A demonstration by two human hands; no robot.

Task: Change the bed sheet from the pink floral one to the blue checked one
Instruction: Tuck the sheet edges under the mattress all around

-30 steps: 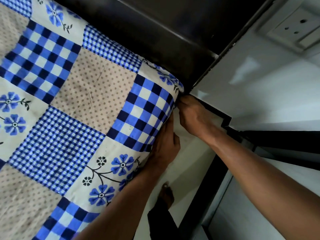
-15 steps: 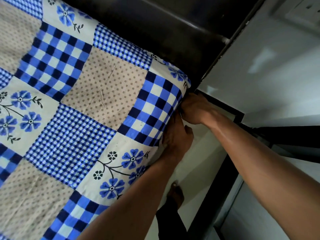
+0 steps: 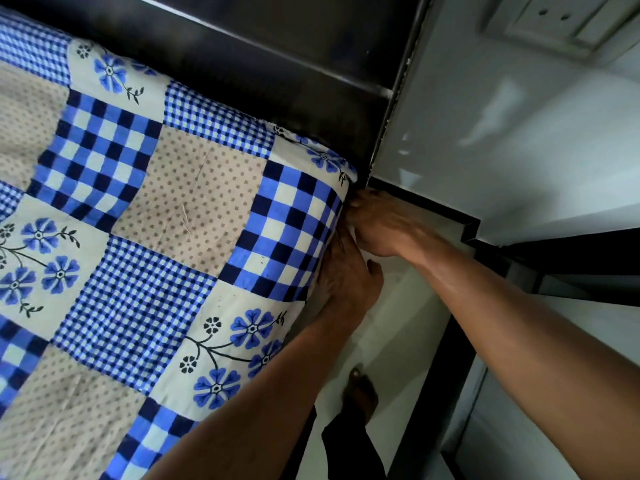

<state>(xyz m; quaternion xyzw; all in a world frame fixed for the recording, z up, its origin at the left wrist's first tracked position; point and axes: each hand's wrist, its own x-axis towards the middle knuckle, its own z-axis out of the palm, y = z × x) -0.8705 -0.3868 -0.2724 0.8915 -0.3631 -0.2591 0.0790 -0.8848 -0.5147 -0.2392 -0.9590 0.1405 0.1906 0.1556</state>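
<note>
Hands, left (image 3: pixel 346 282) and right (image 3: pixel 379 225), grip the soft patchwork blue checked sheet (image 3: pixel 166 216) at its rounded corner.

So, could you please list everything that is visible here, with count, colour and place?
blue checked sheet: one, blue, white and beige patchwork, covering the mattress, left.
headboard: one, dark, along the top.
wall: one, white, right.
wall socket: one, white, top right corner.
floor: pale tiles, beside the bed.
foot: one, bare, on the floor, bottom centre.
left hand: one, against the sheet's side edge.
right hand: one, at the mattress corner.
</note>
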